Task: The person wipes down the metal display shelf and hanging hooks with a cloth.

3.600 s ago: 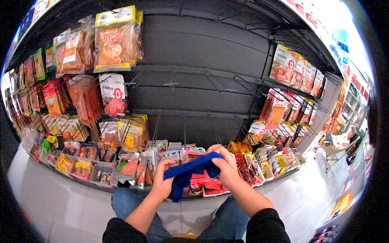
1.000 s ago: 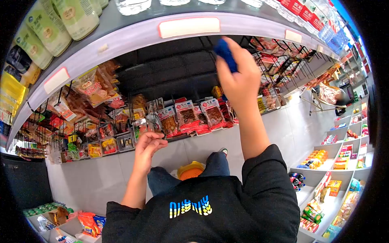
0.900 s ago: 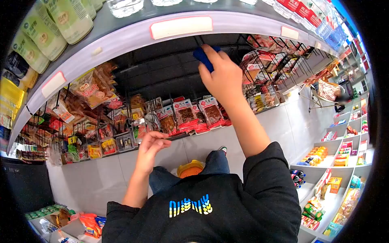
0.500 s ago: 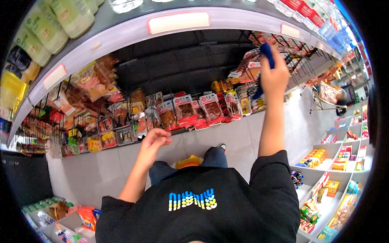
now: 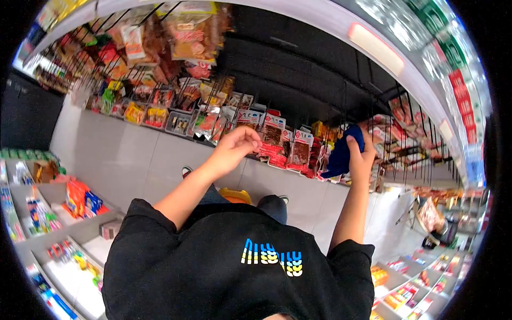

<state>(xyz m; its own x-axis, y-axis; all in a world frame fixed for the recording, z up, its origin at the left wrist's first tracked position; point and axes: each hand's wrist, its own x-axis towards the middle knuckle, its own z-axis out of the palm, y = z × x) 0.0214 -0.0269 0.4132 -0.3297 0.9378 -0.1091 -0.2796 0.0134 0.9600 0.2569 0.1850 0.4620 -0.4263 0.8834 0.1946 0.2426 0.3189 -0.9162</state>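
Observation:
My right hand (image 5: pixel 364 159) is closed around a dark blue cloth (image 5: pixel 341 154), which hangs down in front of the rack's lower packets. The thumb lies across the cloth. My left hand (image 5: pixel 234 148) is held in the air, its fingers loosely bent, with nothing visible in it. Beyond it, red-and-white meat snack packs (image 5: pixel 273 133) stand in a row on the bottom shelf. Clear-wrapped packets (image 5: pixel 208 122) lie to its left. The black back panel (image 5: pixel 298 64) of the rack shows above both hands.
Bagged snacks (image 5: pixel 189 32) hang on hooks at upper left, and more packets (image 5: pixel 408 128) hang at right. A pale shelf edge (image 5: pixel 320 21) crosses overhead. A yellow stool (image 5: pixel 234 196) is beneath me. Low white display shelves (image 5: pixel 69 226) stand behind on both sides.
My view has turned to the right. My right hand has come down from the upper hooks with the cloth, which now shows more fully. My left hand has moved forward, nearer the packets.

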